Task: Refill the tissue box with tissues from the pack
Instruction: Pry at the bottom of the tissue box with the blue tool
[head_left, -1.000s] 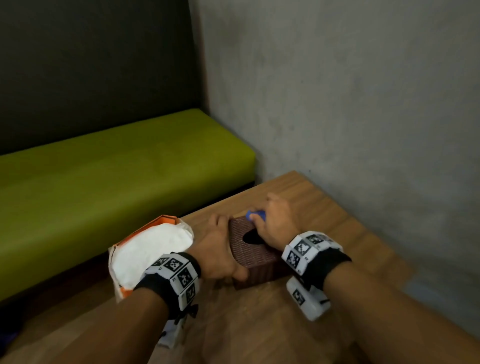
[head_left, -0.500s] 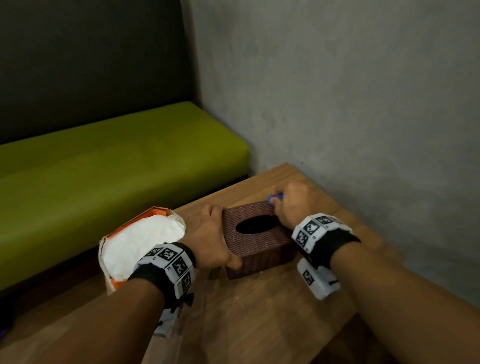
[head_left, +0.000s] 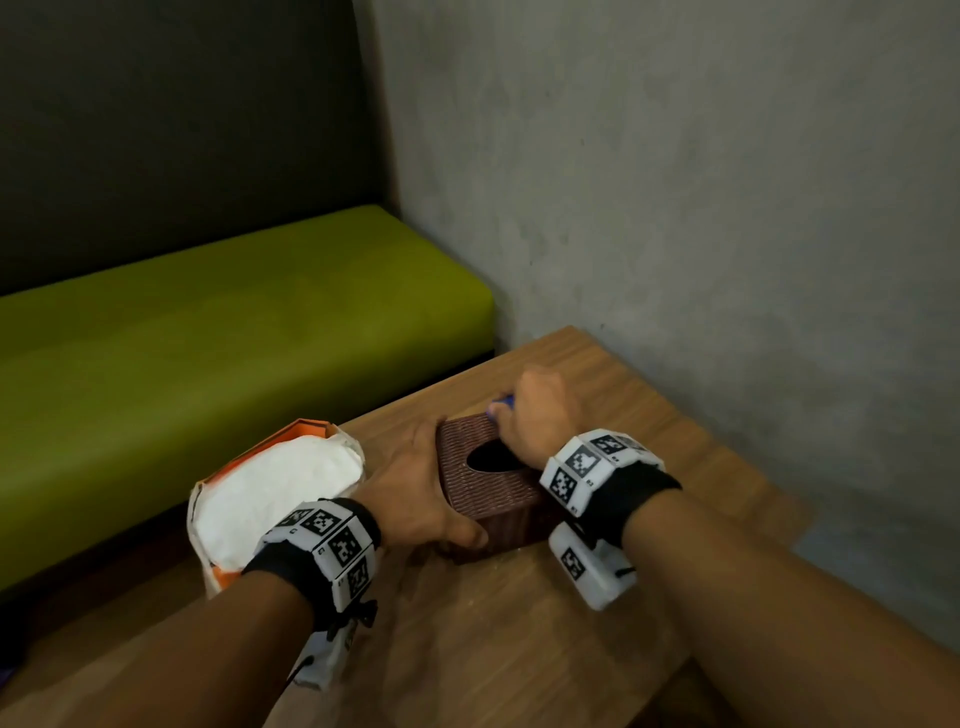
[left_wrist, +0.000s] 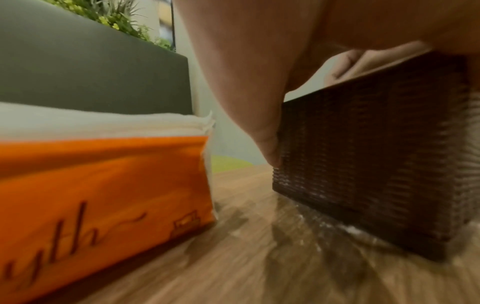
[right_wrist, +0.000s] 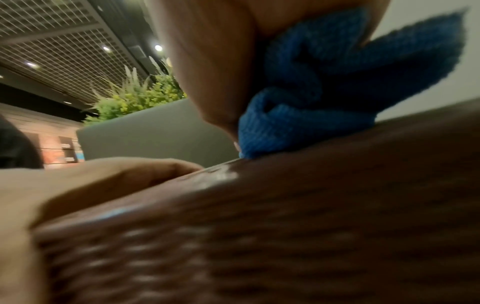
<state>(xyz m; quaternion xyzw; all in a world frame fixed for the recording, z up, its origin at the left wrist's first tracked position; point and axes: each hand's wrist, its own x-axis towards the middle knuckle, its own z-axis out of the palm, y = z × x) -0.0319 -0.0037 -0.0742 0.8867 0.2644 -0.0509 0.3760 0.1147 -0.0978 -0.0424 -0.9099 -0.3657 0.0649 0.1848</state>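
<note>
Left hand (head_left: 415, 499) grips the brown woven tissue box (head_left: 488, 488); right hand (head_left: 540, 415) clutches a blue cloth (right_wrist: 324, 86) against its top, beside the opened tissue pack (head_left: 270, 493).

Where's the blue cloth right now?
In the head view the blue cloth sits in the right hand, at the far edge of the brown tissue box.

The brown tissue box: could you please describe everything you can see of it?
The tissue box is a dark brown cube with a woven, wicker-like surface and a dark oval slot on top. It stands upright on the wooden table, right of the tissue pack. The left hand grips its left side; the right hand presses a blue cloth on its top.
</note>
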